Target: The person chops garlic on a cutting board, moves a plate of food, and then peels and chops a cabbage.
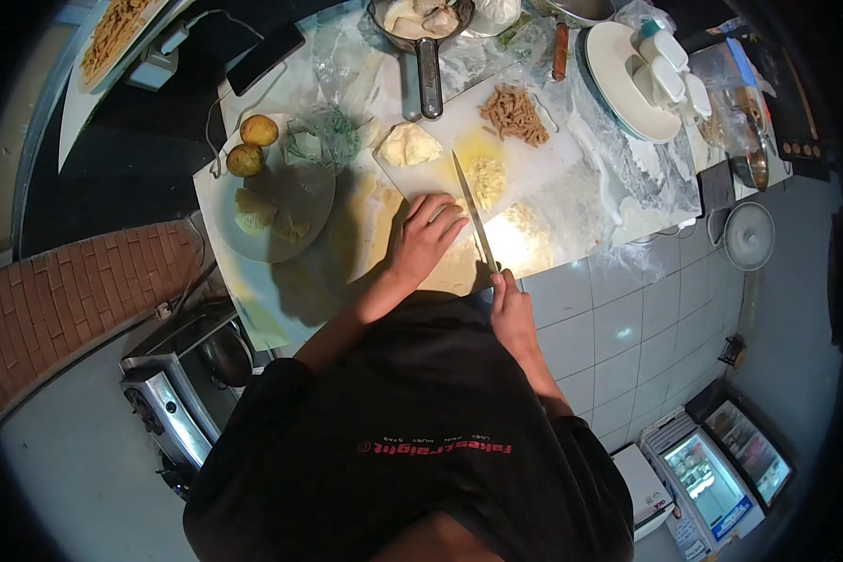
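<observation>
My right hand [512, 314] grips the handle of a long kitchen knife [473, 206], whose blade points away from me across the cutting board [557, 164]. Just left of the blade, my left hand [428, 242] rests on the board with its fingers bent together. Whatever lies under those fingertips is mostly hidden. Finely chopped pale-yellow pieces [487, 180] lie right of the blade. A larger pale-yellow lump [410, 144] sits beyond my left hand. Brown strips of food [515, 114] are heaped farther back on the board.
A plate [295, 239] with pale yellow pieces stands at left, two brown-yellow potatoes [258, 129] by its far rim. A pan [429, 80] points its handle toward me at the back. White containers [665, 75] sit on an oval platter [613, 66] at back right.
</observation>
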